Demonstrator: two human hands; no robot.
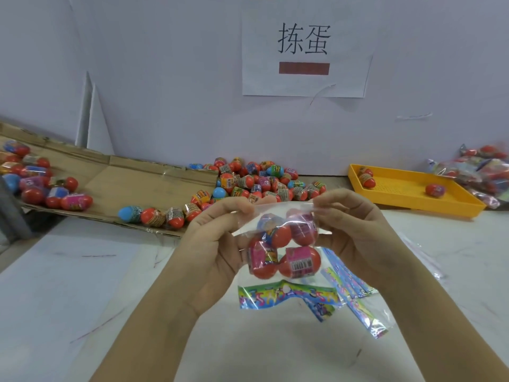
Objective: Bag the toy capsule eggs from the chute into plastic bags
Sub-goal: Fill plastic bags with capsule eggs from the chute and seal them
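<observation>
Nearest the camera, we see two bare forearms rising from the lower edge of the view over the white bench [68, 285]. The left hand [212, 244] and the right hand [355, 238] are both raised above the bench, and each pinches one upper corner of a clear plastic bag [283, 244] between thumb and fingers. We note that the bag hangs between the two hands, clear of the bench surface. Inside the bag we count four capsule eggs [286, 255], red-shelled with printed wrap bands, stacked two above two and pressed against each other. Whether the mouth of the bag is sealed, we cannot tell. Below the bag, several printed header cards [286, 296] lie flat on the bench, partly overlapping. To the left, a cardboard chute [143, 183] slopes down toward the bench; a cluster of eggs rests on its upper left part, and a row of eggs sits along its lower edge. A larger pile of loose eggs [264, 180] lies at the foot of the chute, against the white wall [165, 78]. On the right, a yellow tray [407, 194] holds three eggs, well apart from the bag. Beyond the tray, at the right edge, filled bags [479, 169] lie heaped. A paper sign [305, 45] bearing printed characters is fixed to the wall.
</observation>
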